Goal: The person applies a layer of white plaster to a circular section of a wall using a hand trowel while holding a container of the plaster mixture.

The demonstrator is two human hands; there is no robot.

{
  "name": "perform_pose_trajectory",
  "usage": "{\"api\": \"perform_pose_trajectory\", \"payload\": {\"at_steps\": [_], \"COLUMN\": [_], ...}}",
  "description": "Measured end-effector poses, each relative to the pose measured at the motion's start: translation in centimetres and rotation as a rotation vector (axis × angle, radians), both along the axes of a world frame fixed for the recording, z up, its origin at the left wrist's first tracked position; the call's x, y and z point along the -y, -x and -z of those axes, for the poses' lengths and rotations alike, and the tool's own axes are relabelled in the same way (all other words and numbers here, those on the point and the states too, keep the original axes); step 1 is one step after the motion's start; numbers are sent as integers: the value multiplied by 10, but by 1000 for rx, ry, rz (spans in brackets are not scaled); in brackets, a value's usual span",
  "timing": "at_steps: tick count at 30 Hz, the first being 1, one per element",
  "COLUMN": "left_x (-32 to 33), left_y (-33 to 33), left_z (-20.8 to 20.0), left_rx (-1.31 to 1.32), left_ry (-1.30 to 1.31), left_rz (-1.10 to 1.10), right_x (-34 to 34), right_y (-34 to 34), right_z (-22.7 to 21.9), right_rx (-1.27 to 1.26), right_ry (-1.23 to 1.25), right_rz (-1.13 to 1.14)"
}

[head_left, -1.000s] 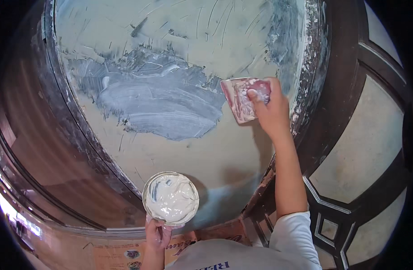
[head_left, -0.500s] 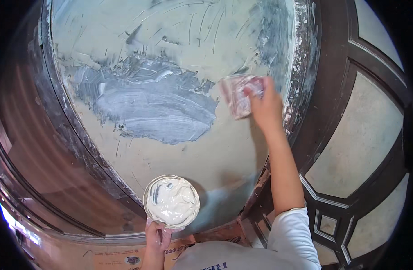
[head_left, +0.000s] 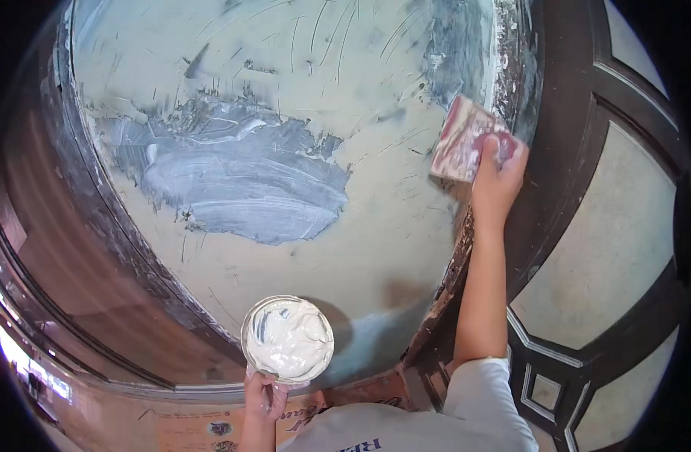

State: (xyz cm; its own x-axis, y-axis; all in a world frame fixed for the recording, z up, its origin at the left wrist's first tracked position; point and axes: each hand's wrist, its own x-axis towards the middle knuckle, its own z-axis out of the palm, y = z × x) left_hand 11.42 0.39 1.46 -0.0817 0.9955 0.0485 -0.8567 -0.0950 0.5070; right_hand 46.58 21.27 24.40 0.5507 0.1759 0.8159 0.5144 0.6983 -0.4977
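My right hand (head_left: 500, 181) grips a flat, square, reddish spreader (head_left: 460, 143) smeared with white filler, thumb across its face. It is at the right side of a pale, scratched wall panel (head_left: 375, 256); whether its edge touches the panel I cannot tell. Down near my body, my left hand (head_left: 264, 395) holds a round tub (head_left: 329, 355) by its near edge. Thick creamy white filler (head_left: 296, 343) lies inside, with a scraped dark streak at its upper left. On the panel's left half spreads a ragged grey-blue patch (head_left: 247, 188) with white smears and curved streaks.
A worn, paint-flecked dark frame (head_left: 119, 218) borders the panel on the left. On the right are a chipped edge strip (head_left: 503, 68) and a dark wooden door (head_left: 564, 226) with pale inset panels. Printed cardboard (head_left: 183, 429) lies below at the left.
My right hand with the spreader has moved right, from the pale middle area toward the chipped right edge. The view has shifted slightly; the tub stays in my left hand.
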Motion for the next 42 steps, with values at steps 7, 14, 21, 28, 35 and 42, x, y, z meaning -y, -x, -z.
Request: {"api": "perform_pose_trajectory", "payload": {"at_steps": [7,14,21,28,35,42], "left_x": [-11,-23,-27,-15,2,10], "left_y": [-19,-60,-86,-80,-68,-43], "left_z": [9,-13,-20,-18,-11,-15], "left_rx": [-70,-201,-269,-190,-139,-154], "left_ry": [-18,36,69,27,46,70], "left_rz": [-36,-126,-195,-154,-232,-265], "right_x": [53,61,64,61,61,81], "right_y": [41,40,58,66,82,95], "right_z": [85,158,130,118,110,136], "right_rx": [436,398,842,840,898,784], "right_ry": [489,684,607,643,579,636], "right_rz": [-601,-807,-846,-779,-733,-888]}}
